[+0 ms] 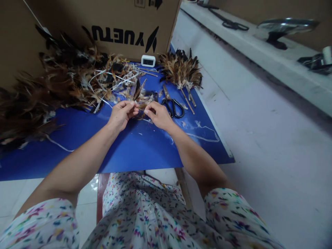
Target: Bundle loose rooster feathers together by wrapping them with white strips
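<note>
My left hand (122, 114) is closed in a pinch, thumb against forefinger, on what looks like a brown feather (141, 106) between the two hands. Opposite it, my right hand (157, 114) has thumb and forefinger pressed together; whatever is in that pinch is too small to make out. Loose brown and dark feathers (137, 90) lie just beyond the fingertips. Right of my right hand are black-handled scissors (173, 105), blades pointing away. Beyond them rests a bunch of feather dusters (181, 67) with thin wooden sticks (188, 102).
A large feather pile (64, 83) with white strings covers the left of the blue table (145, 152). A white digital clock (148, 61) stands before a cardboard box (116, 20). Thin clear string (204, 137) lies at right. A wall with a ledge (233, 38) borders the right side.
</note>
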Available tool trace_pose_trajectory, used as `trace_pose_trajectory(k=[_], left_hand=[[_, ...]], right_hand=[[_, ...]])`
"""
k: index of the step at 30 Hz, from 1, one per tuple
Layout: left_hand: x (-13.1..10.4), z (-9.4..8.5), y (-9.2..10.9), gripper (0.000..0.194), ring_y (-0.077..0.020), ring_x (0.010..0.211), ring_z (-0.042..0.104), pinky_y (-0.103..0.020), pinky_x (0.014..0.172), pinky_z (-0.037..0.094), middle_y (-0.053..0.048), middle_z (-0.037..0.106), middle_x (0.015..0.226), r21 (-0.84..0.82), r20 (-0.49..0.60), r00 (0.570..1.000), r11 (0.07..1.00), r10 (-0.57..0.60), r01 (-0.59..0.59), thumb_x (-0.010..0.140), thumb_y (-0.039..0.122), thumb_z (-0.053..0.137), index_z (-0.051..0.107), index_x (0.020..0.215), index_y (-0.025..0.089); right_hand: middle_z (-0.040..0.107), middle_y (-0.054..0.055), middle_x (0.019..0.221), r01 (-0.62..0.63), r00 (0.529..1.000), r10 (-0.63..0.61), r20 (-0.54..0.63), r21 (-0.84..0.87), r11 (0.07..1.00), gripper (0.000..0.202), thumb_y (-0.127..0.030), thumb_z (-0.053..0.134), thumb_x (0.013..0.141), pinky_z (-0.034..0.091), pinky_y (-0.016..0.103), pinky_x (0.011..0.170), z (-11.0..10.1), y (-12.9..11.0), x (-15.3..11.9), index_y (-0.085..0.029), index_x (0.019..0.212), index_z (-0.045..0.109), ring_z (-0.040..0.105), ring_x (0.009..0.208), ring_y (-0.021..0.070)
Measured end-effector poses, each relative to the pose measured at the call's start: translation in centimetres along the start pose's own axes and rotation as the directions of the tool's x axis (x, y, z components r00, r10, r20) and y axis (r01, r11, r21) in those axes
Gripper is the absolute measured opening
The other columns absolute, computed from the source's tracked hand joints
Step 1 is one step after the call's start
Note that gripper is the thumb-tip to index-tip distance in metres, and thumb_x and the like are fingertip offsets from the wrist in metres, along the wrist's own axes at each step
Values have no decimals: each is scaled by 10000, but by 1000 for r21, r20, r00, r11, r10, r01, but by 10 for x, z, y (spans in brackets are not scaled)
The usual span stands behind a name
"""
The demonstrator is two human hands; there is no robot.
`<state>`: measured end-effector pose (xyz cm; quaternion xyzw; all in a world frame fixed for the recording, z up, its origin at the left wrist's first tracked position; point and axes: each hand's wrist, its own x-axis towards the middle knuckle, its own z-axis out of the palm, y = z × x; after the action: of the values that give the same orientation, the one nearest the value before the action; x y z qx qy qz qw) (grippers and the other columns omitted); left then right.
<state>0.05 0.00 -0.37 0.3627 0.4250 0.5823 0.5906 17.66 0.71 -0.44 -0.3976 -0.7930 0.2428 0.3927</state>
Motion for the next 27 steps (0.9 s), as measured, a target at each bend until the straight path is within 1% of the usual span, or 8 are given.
trace_pose_trajectory(k=[4,6,10,12,16,18,23,27], left_hand=[[0,1,0,155,-62,569,625,-188,616,555,-26,696,733,-6,-5,1000,1000,-3,3,785,177,708,609,678,125],[0,1,0,144,-63,574,629,-185,621,557,-22,693,718,-6,-5,1000,1000,-13,13,791,165,694,613,679,126],[-2,2,1,131,-67,574,627,-185,623,558,-6,674,675,14,23,999,999,-34,34,776,173,706,621,684,134],[-4,3,0,144,-70,584,631,-193,641,564,-1,672,677,36,41,998,999,-42,40,758,199,734,622,690,138],[-6,3,-2,183,-77,595,637,-213,653,570,-2,678,702,61,82,996,998,-34,30,722,244,774,625,701,139],[-6,3,-3,188,-82,591,637,-219,641,569,-4,680,704,63,99,995,998,-27,21,714,254,779,629,707,139],[-5,1,-4,195,-83,584,635,-223,642,569,-1,674,684,75,101,995,997,-25,17,710,256,780,626,697,138],[-5,2,-2,167,-85,591,647,-224,651,574,-9,685,696,69,98,995,997,-37,31,737,235,755,624,711,135]], right_hand=[[592,8,771,-1,1000,1,-12,11,1000,100,-240,560,843,435,300,738,1,1,-1,-184,761,563,534,730,134],[621,16,814,-3,999,5,-32,53,999,103,-288,587,838,459,304,741,1,-1,-1,-188,817,578,564,748,138],[678,59,1039,-8,999,14,-34,174,985,364,-395,689,780,505,330,823,4,-5,-2,-205,1074,588,645,933,174],[698,66,1052,-27,999,31,-14,218,976,418,-406,711,767,514,332,844,5,-6,-3,-201,1114,599,665,958,181],[731,9,819,-110,994,103,46,229,967,308,-403,681,803,532,295,716,8,-3,-6,-203,1037,669,681,720,148],[726,-5,754,-130,991,121,53,204,970,282,-391,676,810,521,279,660,7,-3,-6,-204,1020,697,662,637,136],[752,21,840,-47,999,49,-20,92,995,176,-320,701,806,499,268,704,-1,-8,-5,-187,905,758,682,735,150],[744,23,829,-12,999,15,-52,48,999,121,-262,671,825,492,269,730,-5,-11,-4,-178,834,757,655,736,135]])
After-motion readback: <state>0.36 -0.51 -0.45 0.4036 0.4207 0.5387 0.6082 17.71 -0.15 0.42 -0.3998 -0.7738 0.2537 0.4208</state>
